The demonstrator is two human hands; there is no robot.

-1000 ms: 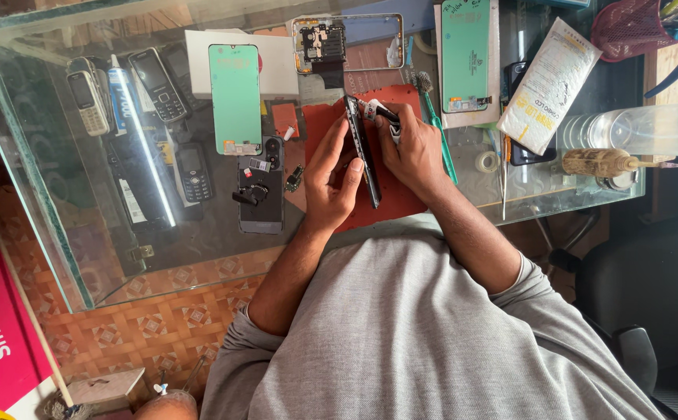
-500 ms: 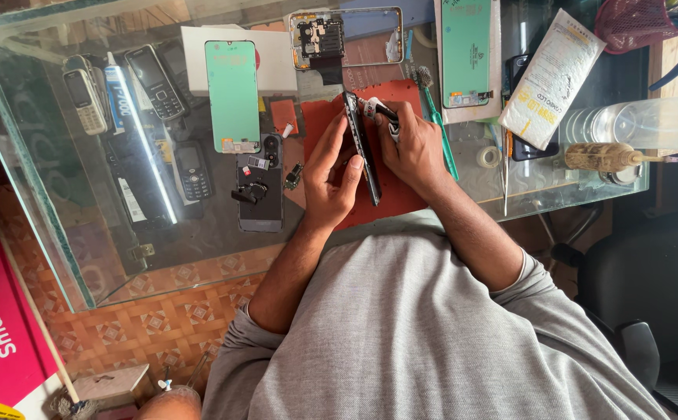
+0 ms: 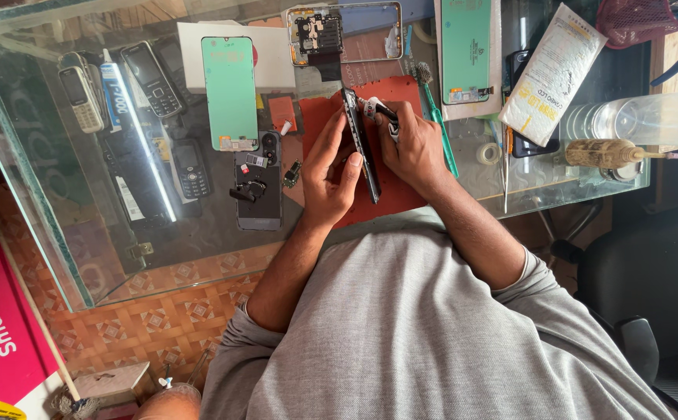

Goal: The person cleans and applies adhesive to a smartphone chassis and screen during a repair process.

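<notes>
Head view: the left hand (image 3: 329, 175) is closed around a slim black smartphone (image 3: 360, 144) stood on its long edge, fingers wrapped along one face and thumb on the other, over a red rubber work mat (image 3: 401, 198) at the near middle of the glass-topped counter (image 3: 199, 233). The right hand (image 3: 415, 148) is curled tight on a small black-and-white tool (image 3: 376, 111) whose tip sits at the phone's upper edge; what kind of tool, cannot tell. Risk, as a judgement: the phone is balanced on edge, so a hard push from the tool could slip it out of the hold and onto the mat, or the tip could skid onto the left fingers. Loose small parts just left of the mat could get knocked by the wrist. Surface: clear glass, old keypad phones (image 3: 152, 70) showing beneath it, a green-backed display panel (image 3: 230, 93) on white card, a stripped phone frame with circuit board (image 3: 343, 33) at the far edge, a green toothbrush (image 3: 436, 117) beside the right hand. Room: patterned orange floor tiles (image 3: 152, 319), black office chair (image 3: 650, 272) at right.
</notes>
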